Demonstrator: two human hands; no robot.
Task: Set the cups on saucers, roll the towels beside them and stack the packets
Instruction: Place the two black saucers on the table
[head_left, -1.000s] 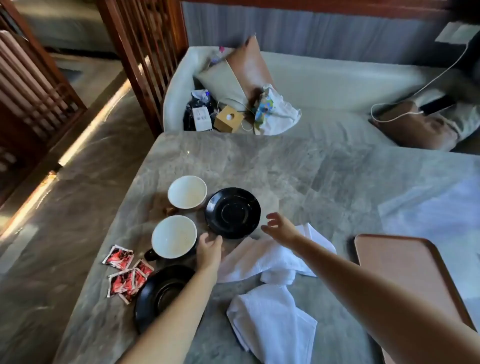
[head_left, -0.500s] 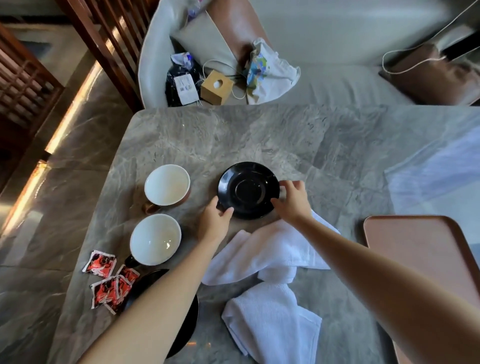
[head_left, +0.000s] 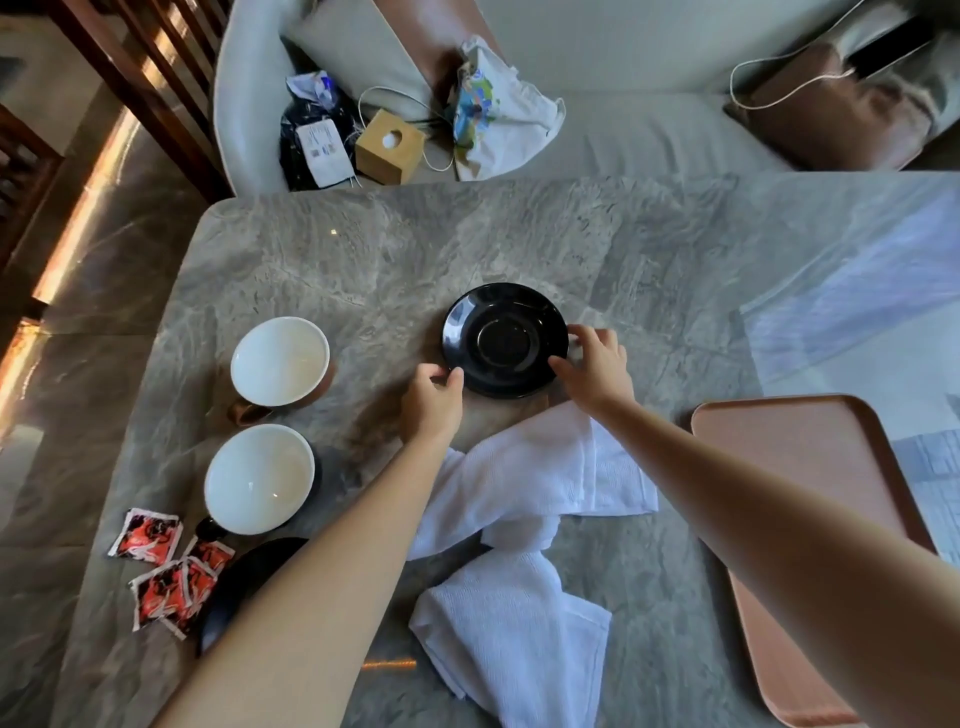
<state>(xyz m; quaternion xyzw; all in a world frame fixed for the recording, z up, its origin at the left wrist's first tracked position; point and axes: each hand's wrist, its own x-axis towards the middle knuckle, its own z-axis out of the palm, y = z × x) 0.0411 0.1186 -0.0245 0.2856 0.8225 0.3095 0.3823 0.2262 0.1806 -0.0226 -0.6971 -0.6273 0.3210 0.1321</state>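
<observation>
While both hands pinch its rim, the glossy black round saucer (head_left: 505, 340) lies flat on the grey marble tabletop (head_left: 519, 239). Left hand (head_left: 431, 402) grips the near-left edge, fingers curled; right hand (head_left: 597, 366) grips the right edge. Just behind the wrists lie two crumpled white cloth towels (head_left: 524, 525), unrolled. To the left, two empty white-lined cups (head_left: 280, 361) stand directly on the table, one nearer than the other. Nearer still: red-and-white packets (head_left: 166, 571), scattered, beside a second black saucer (head_left: 244, 577) half hidden by the left forearm. Pink tray (head_left: 810, 499) at right.
</observation>
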